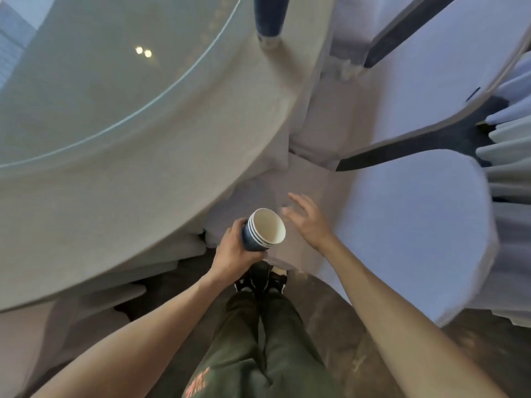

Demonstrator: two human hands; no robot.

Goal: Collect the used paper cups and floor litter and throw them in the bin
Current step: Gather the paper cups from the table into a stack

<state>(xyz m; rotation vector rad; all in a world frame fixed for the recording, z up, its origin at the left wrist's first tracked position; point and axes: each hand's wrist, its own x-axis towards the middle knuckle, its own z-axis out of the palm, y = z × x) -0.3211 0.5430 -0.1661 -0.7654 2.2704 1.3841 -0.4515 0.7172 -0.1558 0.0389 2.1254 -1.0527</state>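
A large round counter point(120, 196) draped in a pale cloth fills the left, topped by a round glass pane point(94, 81) reflecting two ceiling lights. To the right stand chairs in white covers point(411, 225) with dark frames showing. Below, brown patterned carpet point(344, 334), dark green trousers point(258, 349) and black shoes point(264, 278).

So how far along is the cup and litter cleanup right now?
Partly done: the left hand holds a stack of nested paper cups, so several are collected. The right hand is open and empty. No bin or floor litter is in view, so binning remains.
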